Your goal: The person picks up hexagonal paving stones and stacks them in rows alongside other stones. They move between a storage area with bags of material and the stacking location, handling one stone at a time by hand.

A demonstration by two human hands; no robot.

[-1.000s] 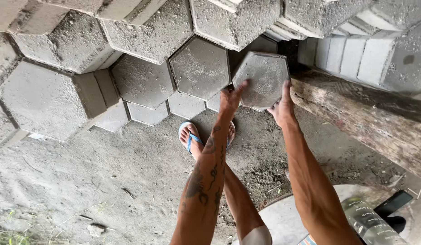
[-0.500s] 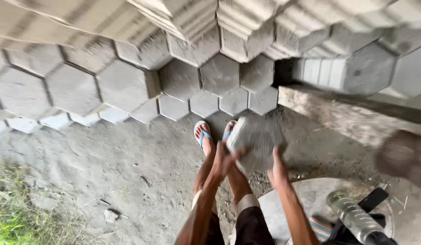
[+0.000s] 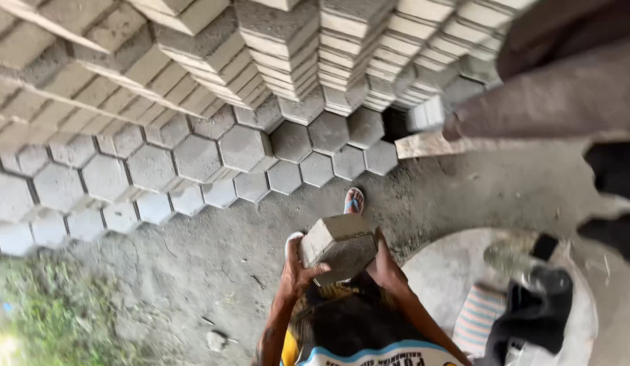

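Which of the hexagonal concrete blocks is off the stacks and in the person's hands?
The block in front of the person's body, gripped by the left hand and right hand. All others sit stacked in rows behind.

Both hands (image 3: 298, 271) (image 3: 386, 264) clasped, fingers (image 3: 318, 270) curled.

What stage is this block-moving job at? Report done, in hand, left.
Done: one grey hexagonal paving block is clear of the stacked hexagonal blocks. In hand: the left hand and the right hand grip it at waist height over the dirt ground. Left: it is not set down anywhere.
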